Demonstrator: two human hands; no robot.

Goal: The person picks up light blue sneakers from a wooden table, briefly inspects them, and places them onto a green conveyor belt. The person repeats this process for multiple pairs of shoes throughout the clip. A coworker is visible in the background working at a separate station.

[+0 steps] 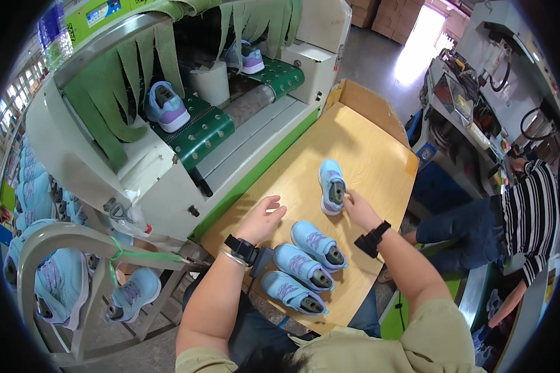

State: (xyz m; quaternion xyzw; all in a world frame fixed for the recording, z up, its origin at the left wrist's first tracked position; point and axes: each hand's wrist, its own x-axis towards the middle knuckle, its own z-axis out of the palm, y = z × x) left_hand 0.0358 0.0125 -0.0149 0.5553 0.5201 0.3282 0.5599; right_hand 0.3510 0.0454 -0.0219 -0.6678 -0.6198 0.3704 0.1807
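A light-blue sneaker (330, 176) with a dark insert in its opening stands on the wooden tabletop (280, 193), its toe pointing away from me. My right hand (361, 211) is closed on that shoe's heel end. Over the board's left side hovers my left hand (262, 219), holding nothing, fingers apart and bent. Nearer to me, three matching sneakers lie side by side: the far sneaker (314, 241), the middle sneaker (300, 264) and the near sneaker (286, 288). Their laces are purple, and dark inserts fill their openings.
A machine with green strip curtains has a green conveyor belt (208, 133) carrying a sneaker (166, 105); another sneaker (247, 57) sits farther back. Many shoes hang on a grey rack (34, 252) at left. A person in a striped shirt (529, 214) works at right.
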